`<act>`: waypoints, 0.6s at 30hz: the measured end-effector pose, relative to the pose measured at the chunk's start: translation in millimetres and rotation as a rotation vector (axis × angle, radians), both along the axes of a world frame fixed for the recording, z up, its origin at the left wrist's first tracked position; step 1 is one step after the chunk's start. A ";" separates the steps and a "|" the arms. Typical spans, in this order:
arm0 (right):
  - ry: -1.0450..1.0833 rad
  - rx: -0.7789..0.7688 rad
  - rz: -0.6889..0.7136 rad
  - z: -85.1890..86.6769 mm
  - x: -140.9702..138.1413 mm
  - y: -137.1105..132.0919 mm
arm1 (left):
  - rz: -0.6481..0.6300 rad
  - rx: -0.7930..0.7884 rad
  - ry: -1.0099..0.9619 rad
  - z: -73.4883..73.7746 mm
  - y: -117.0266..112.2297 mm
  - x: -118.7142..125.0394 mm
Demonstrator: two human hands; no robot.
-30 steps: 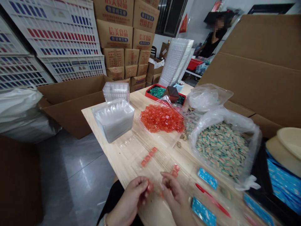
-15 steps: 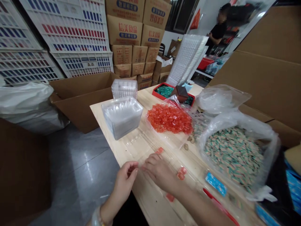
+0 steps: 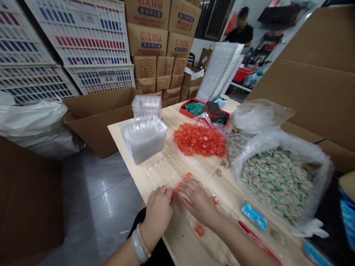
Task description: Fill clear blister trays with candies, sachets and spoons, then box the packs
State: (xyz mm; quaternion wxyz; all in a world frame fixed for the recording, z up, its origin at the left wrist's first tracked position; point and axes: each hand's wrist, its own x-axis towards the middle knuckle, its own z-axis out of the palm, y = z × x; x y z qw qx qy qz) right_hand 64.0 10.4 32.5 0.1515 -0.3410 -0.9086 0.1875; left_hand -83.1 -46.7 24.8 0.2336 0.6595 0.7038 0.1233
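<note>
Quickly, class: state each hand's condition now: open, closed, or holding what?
Left hand: fingers curled at the red candies; grip cannot be told.
Right hand: open, fingertips on the candies.

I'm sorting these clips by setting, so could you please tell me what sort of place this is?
Probably a sweets packing workroom in a small warehouse: printed cartons stacked beside plastic crates, open bags of wrapped sweets on the wooden table, and stacks of clear trays.
</note>
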 end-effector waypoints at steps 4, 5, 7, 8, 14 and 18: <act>0.014 -0.010 -0.046 -1.5 7.2 -5.8 | -0.053 -0.022 0.017 -8.1 5.2 8.1; 0.023 -0.010 -0.051 -1.8 8.7 -7.4 | -0.057 -0.018 0.017 -9.9 4.8 8.6; 0.050 -0.008 -0.055 -1.8 12.0 -9.9 | -0.054 -0.018 0.009 -11.0 3.2 7.8; 0.068 -0.006 -0.057 -1.6 14.1 -10.9 | -0.057 -0.026 -0.006 -10.0 2.3 6.7; 0.164 0.005 -0.101 -1.7 28.6 -13.2 | -0.049 -0.050 -0.059 6.9 0.3 2.3; 0.156 -0.023 -0.113 -1.0 28.6 -14.9 | 0.000 -0.046 0.065 9.7 4.0 10.2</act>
